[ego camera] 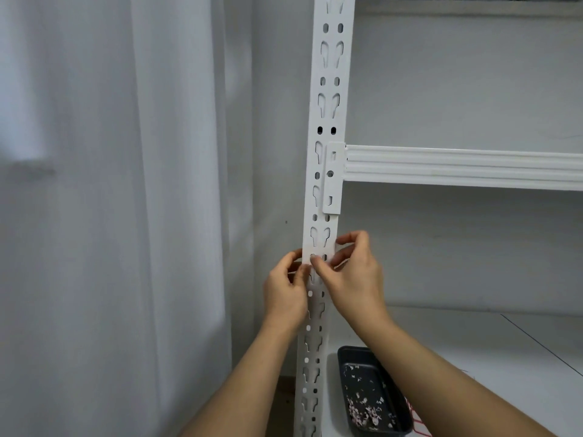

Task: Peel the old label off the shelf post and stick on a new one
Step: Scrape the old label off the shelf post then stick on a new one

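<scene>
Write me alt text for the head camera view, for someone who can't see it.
Two bare hands, the left hand and right hand, pinch at a white slotted shelf post just below a shelf beam, working on something small that cannot be made out. A dark tray of torn scraps sits on the lower shelf; a pale curtain hangs left.

Two bare forearms, no sleeves, unadorned.

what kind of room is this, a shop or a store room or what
Probably a plain storage corner indoors: a white slotted metal shelf post with a ribbed white shelf beam, a pale curtain beside it, and a dark tray of paper scraps.
</scene>
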